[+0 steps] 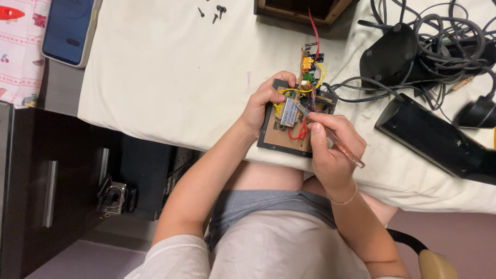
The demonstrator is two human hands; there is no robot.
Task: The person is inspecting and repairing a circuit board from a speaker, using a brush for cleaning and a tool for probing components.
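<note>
Circuit board (289, 135), brown with a dark frame, sits at the centre of the frame on the near edge of the cloth-covered worktop (165, 72), tilted up toward the person. Left hand (261, 106) has its grip closed round the board's left edge, thumb over the top. Right hand (330, 147) pinches a clear-handled screwdriver (336, 140) like a pen, tip down among the yellow and red wires (298, 132) beside a small silver part (289, 114). A narrow strip (308, 64) with yellow and green blocks stands up from the board's top edge, a red lead running on to a wooden box (302, 10) at upper centre.

Four dark screws (212, 12) lie loose at upper left of centre, so the unit looks already opened and work inside is under way; nothing looks refitted. Black cables (439, 36) and a black casing (436, 139) lie to the right, a phone (67, 28) at upper left.
</note>
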